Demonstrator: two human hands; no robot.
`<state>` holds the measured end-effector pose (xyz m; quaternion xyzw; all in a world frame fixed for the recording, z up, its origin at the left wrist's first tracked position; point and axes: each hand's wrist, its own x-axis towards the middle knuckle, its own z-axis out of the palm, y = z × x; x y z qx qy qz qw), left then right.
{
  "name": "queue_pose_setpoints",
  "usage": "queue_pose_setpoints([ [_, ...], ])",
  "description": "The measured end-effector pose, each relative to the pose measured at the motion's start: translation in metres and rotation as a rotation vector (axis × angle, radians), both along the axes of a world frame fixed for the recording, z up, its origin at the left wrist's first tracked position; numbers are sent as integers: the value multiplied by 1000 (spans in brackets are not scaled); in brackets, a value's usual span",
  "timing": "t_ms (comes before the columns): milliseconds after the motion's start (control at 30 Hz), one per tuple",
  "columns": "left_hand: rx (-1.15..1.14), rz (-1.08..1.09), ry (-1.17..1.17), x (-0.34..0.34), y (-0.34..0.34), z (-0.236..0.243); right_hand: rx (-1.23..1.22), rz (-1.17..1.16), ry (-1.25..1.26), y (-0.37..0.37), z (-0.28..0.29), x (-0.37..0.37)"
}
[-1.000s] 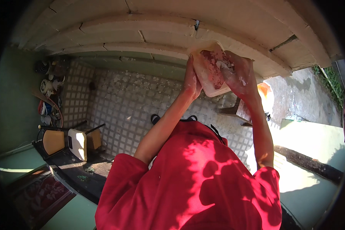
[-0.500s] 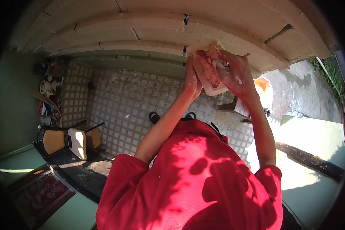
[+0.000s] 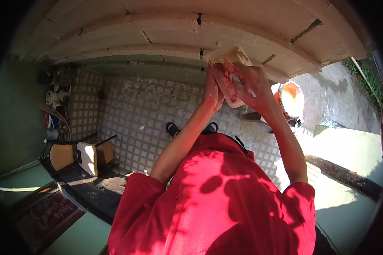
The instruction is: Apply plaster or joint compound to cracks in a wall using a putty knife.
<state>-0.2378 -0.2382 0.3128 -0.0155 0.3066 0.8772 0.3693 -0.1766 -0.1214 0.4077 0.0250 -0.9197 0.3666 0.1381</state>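
High up in front of me, my left hand (image 3: 212, 92) grips the side of a pale, see-through plastic tub (image 3: 237, 103). Its fingers wrap behind the tub, partly out of sight. My right hand (image 3: 256, 88) is closed at the tub's opening on a flat reddish piece (image 3: 225, 80) crusted with whitish paste. That piece lies across the tub, and I cannot tell its exact kind. White smears mark the back of my right hand. Right above both hands runs a cream ledge of long boards (image 3: 166, 50) with dark gaps at the joints.
An orange-and-white bucket (image 3: 292, 100) stands to the right, near a low wooden bench (image 3: 253, 116). A dark beam (image 3: 344, 175) lies at the lower right. Chairs (image 3: 60, 157) stand at the left on a black surface. Tiled floor (image 3: 144, 106) spreads below, specked with white.
The tub has tilted and turned slightly, with the reddish piece shifting a little left and down in it. My right hand has moved slightly left. More of the bucket shows.
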Motion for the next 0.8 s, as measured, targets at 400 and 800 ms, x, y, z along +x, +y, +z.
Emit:
queue_pose_setpoints([
  [400,-16,-72,-1,4,5,5,-101,-51,4,7,23,8],
  [800,-28,-78,14,4,4,-6,-18,-87,-52,11,1,8],
])
